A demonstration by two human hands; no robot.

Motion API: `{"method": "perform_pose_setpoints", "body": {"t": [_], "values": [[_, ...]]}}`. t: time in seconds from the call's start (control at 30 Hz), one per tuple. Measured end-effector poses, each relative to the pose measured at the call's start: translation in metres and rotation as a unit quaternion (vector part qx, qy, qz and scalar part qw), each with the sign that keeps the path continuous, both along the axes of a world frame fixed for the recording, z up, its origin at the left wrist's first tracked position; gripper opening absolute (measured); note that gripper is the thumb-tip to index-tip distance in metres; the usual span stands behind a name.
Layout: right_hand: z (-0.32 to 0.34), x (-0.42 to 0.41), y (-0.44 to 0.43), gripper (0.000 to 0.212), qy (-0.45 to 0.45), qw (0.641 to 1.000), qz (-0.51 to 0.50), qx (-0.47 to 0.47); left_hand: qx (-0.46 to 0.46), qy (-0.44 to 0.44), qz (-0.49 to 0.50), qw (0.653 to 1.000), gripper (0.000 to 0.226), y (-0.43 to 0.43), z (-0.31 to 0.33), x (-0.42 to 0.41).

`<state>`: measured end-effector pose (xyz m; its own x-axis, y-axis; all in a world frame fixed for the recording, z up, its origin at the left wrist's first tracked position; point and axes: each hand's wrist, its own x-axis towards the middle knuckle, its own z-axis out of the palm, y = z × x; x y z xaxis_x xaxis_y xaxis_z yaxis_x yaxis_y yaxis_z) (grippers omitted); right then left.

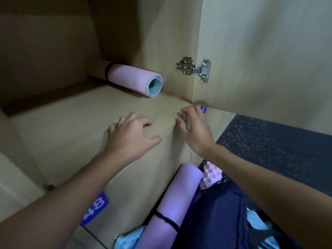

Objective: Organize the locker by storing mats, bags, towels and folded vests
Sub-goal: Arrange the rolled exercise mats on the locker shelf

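A rolled pink mat [131, 76] with a black strap and a blue inner side lies at the back right of the open locker's floor [71, 119]. My left hand [131, 133] hovers over the locker's front edge, fingers loosely curled, holding nothing. My right hand [194, 128] is just right of it, fingers spread and bent, also empty. Below, outside the locker, a second rolled purple mat [174, 200] with a black strap leans against the lower door, beside a dark blue bag [215, 212]. Light blue cloth [129, 238] lies under them.
The locker door [260, 51] stands open at the right on a metal hinge [195, 69]. A pink knobbly foam roller [212, 175] sits behind the bag. Dark speckled flooring [278, 144] is at the right. A blue number tag [95, 209] marks the lower locker door.
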<state>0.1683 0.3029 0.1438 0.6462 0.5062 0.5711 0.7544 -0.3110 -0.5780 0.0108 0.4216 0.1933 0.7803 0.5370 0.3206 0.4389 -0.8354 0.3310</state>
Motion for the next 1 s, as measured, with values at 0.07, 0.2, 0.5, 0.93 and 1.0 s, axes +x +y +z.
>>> {"method": "perform_pose_setpoints", "body": {"t": [0.07,0.2,0.5,0.93,1.0], "values": [[-0.038,-0.01,-0.035,0.034,0.055,0.997,-0.033,-0.038,0.008,-0.003,-0.036,0.999,0.043,-0.006,0.0,-0.002],[-0.096,-0.021,-0.072,0.059,0.262,0.937,-0.068,-0.219,0.083,0.016,-0.174,0.981,0.044,-0.03,-0.011,-0.015],[-0.151,-0.03,-0.059,0.079,0.377,0.904,-0.095,-0.179,-0.012,0.172,-0.281,0.944,0.047,-0.041,-0.103,-0.055],[-0.053,-0.056,-0.072,0.037,0.392,0.92,-0.003,0.014,-0.233,0.109,-0.205,0.944,0.121,-0.05,-0.127,-0.048],[-0.012,-0.061,-0.082,0.038,0.357,0.932,0.02,0.051,-0.273,0.022,-0.2,0.941,0.124,-0.057,-0.116,-0.045]]}}
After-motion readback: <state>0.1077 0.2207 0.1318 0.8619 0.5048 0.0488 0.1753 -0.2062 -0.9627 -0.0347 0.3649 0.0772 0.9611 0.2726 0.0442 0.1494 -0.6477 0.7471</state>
